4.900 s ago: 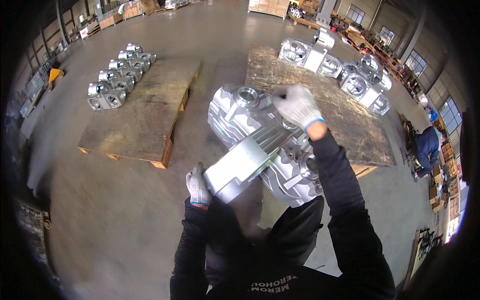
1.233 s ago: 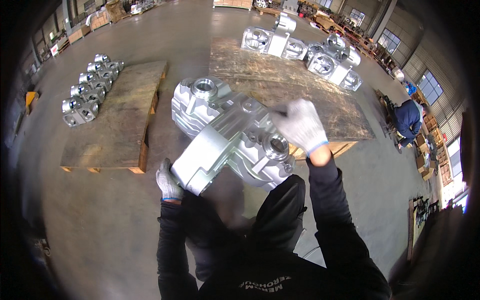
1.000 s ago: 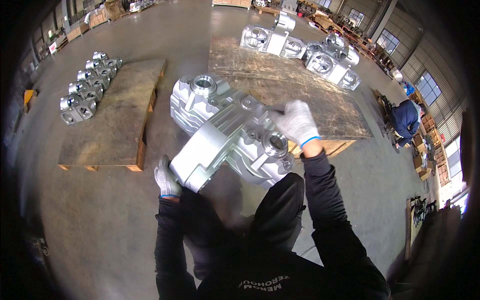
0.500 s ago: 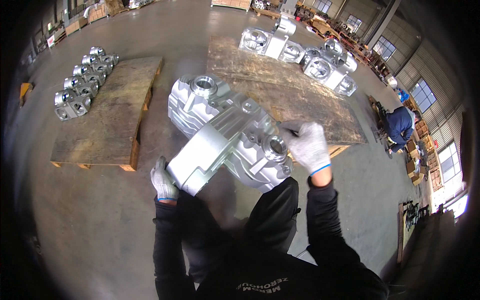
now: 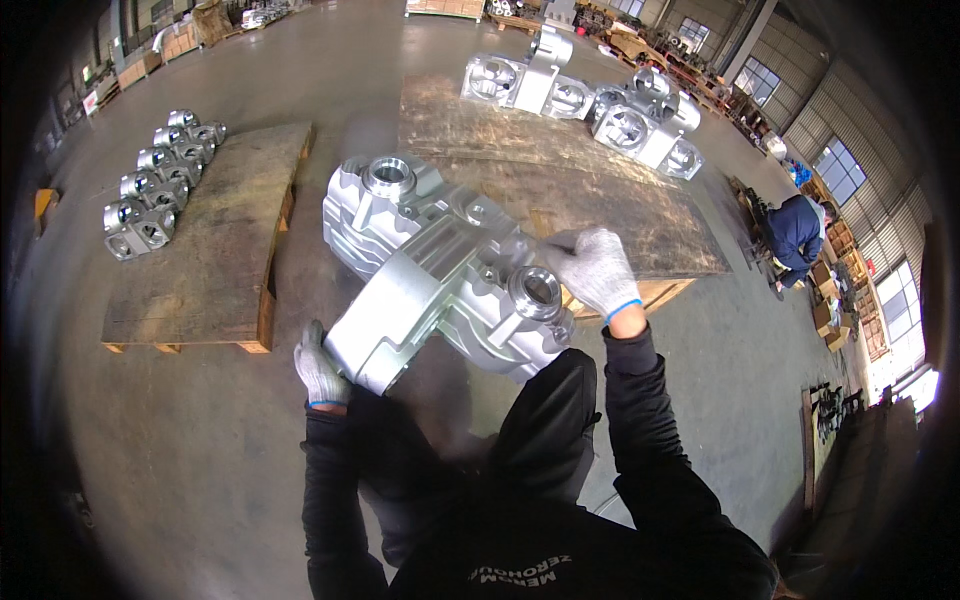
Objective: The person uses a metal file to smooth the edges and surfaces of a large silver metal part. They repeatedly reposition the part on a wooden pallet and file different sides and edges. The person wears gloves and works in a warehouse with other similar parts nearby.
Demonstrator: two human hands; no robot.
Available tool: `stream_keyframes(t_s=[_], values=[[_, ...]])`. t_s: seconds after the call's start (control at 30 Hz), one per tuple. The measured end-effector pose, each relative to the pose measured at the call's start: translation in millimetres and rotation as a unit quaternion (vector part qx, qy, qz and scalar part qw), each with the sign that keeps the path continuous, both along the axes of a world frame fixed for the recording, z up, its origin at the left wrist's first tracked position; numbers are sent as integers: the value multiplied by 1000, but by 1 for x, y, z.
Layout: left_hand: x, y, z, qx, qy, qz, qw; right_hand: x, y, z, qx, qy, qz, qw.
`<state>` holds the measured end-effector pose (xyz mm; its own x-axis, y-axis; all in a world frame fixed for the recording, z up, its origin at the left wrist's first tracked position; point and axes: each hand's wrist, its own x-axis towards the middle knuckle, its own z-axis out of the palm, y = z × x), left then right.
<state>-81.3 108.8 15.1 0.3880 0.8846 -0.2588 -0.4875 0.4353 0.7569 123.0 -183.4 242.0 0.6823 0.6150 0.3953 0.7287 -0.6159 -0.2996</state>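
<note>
A large silver metal casting (image 5: 400, 300) fills the centre of the frame, lying at a slant, with a broad smooth end toward the lower left and ribbed lobes to either side. One machined collar (image 5: 389, 178) rises from its upper left lobe and another (image 5: 518, 292) from its right lobe. What bears its weight is hidden.

At the casting's lower left end is the left hand (image 5: 320, 374), in a pale knit glove with a blue cuff edge. Its grip is closed around the edge of that end, some of the fingers out of sight. The right hand (image 5: 597, 272), gloved alike, is at the casting's right side, just above the right collar. Its grip is curled in, knuckles up; whether it holds anything or touches the metal cannot be told.

Below the casting, at the lower centre, are the person's dark-clad legs (image 5: 545, 425).

Behind it, from the centre to the right, stretches a worn wooden pallet (image 5: 470, 150), bearing smaller silver castings (image 5: 538, 85) along its far edge. At the left of the frame, a second pallet (image 5: 215, 265) has a row of similar pieces (image 5: 150, 190) along its left edge. Far right, a co-worker (image 5: 797, 232) in dark blue bends near cardboard boxes (image 5: 826, 312).
</note>
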Motion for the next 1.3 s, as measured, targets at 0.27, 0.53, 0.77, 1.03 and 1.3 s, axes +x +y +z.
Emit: stream_keyframes(t_s=[0.27, 0.53, 0.77, 1.03, 1.3], values=[[-1, -4, 3, -22, -7, 4, 1000, -14, 10, 26, -81, -5, -15, 997], [-4, -1, -5, 8, -24, 11, 1000, 0, -16, 10, -61, 109, -72, 990], [-4, -10, 7, 33, 4, 4, 999, 3, -31, -20, 47, 91, -66, 993], [-12, 4, -7, 17, 1, -87, 996, 17, -30, 12, -69, 57, 1, 996], [-22, 21, -40, 139, 159, -92, 973, 5, -50, -14, 70, 116, -29, 990]])
